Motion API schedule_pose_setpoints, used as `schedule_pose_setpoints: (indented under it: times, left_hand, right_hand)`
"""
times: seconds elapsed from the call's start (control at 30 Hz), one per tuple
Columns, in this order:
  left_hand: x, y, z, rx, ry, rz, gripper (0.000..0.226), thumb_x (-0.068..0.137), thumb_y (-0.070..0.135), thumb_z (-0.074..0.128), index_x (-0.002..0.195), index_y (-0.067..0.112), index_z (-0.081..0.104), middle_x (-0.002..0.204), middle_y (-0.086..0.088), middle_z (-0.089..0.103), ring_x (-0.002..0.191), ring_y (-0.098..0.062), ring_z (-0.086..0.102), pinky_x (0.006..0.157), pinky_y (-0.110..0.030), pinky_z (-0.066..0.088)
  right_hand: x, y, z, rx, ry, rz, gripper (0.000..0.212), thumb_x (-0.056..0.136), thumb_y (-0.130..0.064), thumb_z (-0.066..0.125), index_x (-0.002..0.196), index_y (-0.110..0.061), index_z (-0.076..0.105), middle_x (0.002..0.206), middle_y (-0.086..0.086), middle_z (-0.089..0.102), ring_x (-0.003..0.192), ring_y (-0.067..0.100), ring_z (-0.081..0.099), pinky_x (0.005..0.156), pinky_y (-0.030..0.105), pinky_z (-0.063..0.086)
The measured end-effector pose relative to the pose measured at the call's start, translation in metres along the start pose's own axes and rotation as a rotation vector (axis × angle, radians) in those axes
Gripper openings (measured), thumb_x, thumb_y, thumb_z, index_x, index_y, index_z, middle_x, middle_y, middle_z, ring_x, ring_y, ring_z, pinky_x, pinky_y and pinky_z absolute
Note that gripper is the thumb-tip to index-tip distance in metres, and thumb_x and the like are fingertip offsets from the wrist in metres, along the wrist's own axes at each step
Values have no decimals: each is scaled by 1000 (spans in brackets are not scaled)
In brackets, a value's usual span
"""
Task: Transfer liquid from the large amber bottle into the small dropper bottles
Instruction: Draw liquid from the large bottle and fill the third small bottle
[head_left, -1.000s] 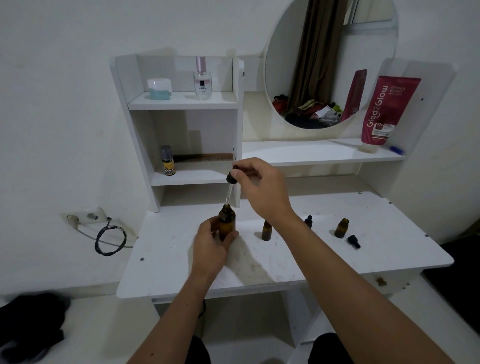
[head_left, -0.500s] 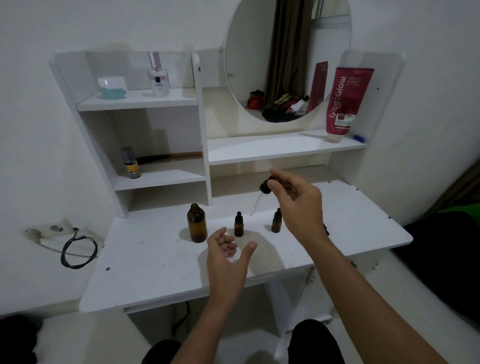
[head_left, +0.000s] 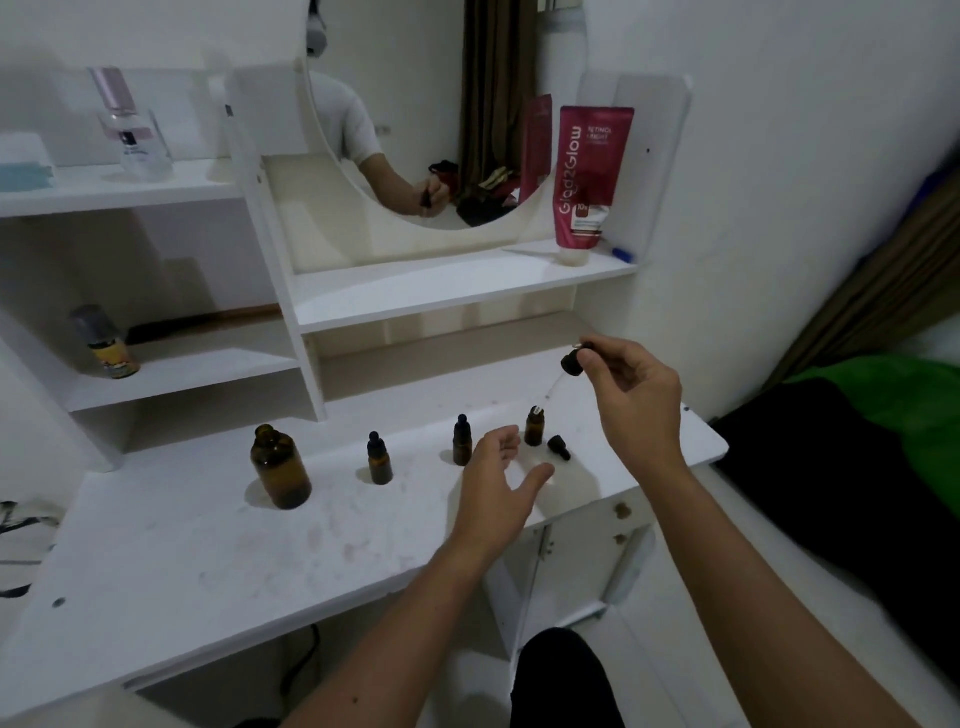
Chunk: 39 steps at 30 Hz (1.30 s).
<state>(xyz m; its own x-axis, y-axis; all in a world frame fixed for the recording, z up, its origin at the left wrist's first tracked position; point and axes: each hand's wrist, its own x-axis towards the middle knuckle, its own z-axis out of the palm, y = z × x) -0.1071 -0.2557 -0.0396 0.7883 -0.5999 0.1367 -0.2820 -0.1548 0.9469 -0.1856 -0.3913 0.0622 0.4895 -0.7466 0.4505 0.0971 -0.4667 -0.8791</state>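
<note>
The large amber bottle (head_left: 280, 467) stands uncapped at the left of the white desk (head_left: 182, 551). Two small capped dropper bottles (head_left: 379, 458) (head_left: 462, 440) stand in a row to its right. A third small bottle (head_left: 534, 426) is uncapped, and its black cap (head_left: 559, 447) lies beside it. My right hand (head_left: 631, 395) pinches the black bulb of a glass dropper (head_left: 563, 371), whose tip is at that open bottle's mouth. My left hand (head_left: 498, 480) hovers open just in front of the small bottles, holding nothing.
Shelves rise behind the desk: a small yellow-labelled bottle (head_left: 106, 343) on the lower left shelf, a perfume bottle (head_left: 132, 130) above it. A red tube (head_left: 589, 179) leans beside the round mirror (head_left: 441, 119). A dark and green cloth (head_left: 883, 431) lies to the right of the desk's edge.
My left hand let go of the large bottle and moved right, open. My right hand carried the dropper from the large bottle rightward to the uncapped small bottle. The view swung right.
</note>
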Motion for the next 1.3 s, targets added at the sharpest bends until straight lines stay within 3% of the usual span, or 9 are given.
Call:
schedule_pose_setpoints:
  times: [0.13,0.23,0.37,0.6,0.73,0.93,1.3]
  left_hand:
    - [20,-2,11,77,25,-1,64,91,35,78,145,22,47,142,8,53,123,-4,53,105,-22,44]
    - [33,-4,16,71,55,-12,61,92,32,77,144,21,48,140,5,54,122,-8,56,107,-31,48]
    - [45,-5,20,75,89,-6,51,93,30,76,139,20,54,133,5,58,113,-6,60,103,-32,52]
    - [53,-10,24,99,117,53,21,95,22,73,115,24,69,108,15,65,103,-4,63,96,-33,54]
    - [55,-12,24,117,119,42,20,96,26,72,115,22,69,109,13,66,102,-4,64,95,-32,55]
    - [54,-12,24,118,120,46,19,98,23,69,117,21,69,111,12,66,103,-3,64,95,-29,54]
    - [52,-12,23,138,112,50,21,98,27,68,119,23,67,111,14,65,103,-4,63,97,-34,54]
  right_hand:
    - [8,8,1,-1,-3,0,17,98,-17,74,113,-24,78,104,-14,78,100,2,75,96,24,58]
    - [12,12,3,-5,-13,-7,17,98,-16,74,114,-21,78,104,-10,79,100,4,75,93,20,57]
    - [13,17,4,-6,-33,-26,14,98,-10,73,110,-16,78,99,-13,77,92,-2,75,86,8,52]
    - [12,28,9,-35,-108,-25,13,98,-9,73,110,-12,78,97,-4,80,90,0,76,84,9,52]
    - [14,30,15,-54,-150,-9,7,96,-10,74,98,-15,78,90,-5,80,89,4,77,85,12,54]
    - [12,34,22,-135,-177,-52,14,94,-3,73,87,-15,76,85,-4,78,84,7,76,83,15,56]
    - [13,29,18,-129,-204,-42,10,97,-9,72,104,-13,78,89,-6,80,87,3,77,85,11,54]
